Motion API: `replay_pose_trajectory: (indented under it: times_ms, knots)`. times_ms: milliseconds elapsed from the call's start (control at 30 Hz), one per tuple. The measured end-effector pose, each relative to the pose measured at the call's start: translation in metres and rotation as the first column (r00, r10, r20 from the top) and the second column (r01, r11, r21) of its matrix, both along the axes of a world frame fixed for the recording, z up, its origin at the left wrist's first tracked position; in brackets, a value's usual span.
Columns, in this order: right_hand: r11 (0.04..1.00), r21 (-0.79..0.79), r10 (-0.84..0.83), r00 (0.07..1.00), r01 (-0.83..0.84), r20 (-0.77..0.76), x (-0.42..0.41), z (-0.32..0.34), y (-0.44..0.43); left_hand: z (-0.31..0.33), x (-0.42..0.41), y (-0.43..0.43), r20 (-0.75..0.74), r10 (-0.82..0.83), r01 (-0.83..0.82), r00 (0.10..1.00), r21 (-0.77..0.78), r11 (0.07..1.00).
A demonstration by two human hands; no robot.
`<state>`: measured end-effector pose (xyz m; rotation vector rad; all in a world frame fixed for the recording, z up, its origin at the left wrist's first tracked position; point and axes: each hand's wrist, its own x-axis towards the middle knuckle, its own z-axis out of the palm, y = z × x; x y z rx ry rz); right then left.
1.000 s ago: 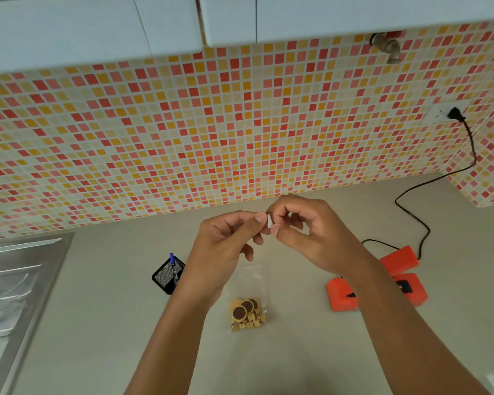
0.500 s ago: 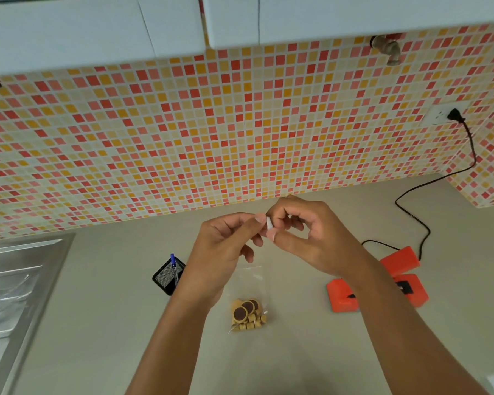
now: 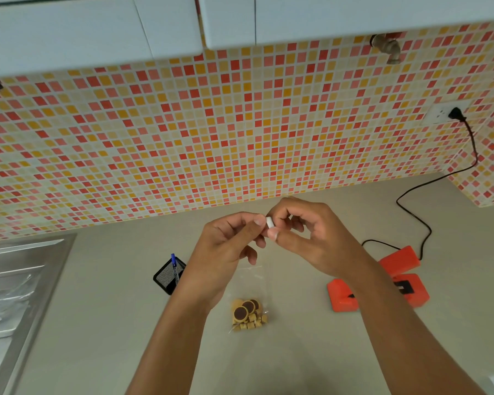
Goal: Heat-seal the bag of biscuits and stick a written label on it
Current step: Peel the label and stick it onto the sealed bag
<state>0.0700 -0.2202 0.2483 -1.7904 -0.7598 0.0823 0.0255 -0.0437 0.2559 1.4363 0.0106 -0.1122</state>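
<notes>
The small white label (image 3: 269, 222) looks almost weightless and floppy, and is probably tacky on one face, so it is best held by its very edges. That is how it is held here: the left hand (image 3: 226, 243) and right hand (image 3: 311, 238) meet in the air above the tabletop (image 3: 297, 352), each pinching the label between thumb and forefinger while the other fingers curl loosely. The bag of biscuits (image 3: 248, 312) lies flat on the tabletop just below them, and it seems light, thin and slippery with brittle contents, best taken by its empty upper part.

The counter (image 3: 103, 323) bears a biscuit bag (image 3: 248, 313), orange sealer (image 3: 342, 297) and mesh pen holder (image 3: 166, 276).
</notes>
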Motion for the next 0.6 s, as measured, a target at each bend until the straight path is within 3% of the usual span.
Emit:
replay_pose_trajectory:
  times_ms: [600]
  knots:
    - [1.0,0.021,0.004,1.0,-0.004,-0.015,0.0025,-0.0023,-0.0015,-0.0024,0.0009,-0.0023,0.049,0.018,-0.019,0.999,0.018,1.0]
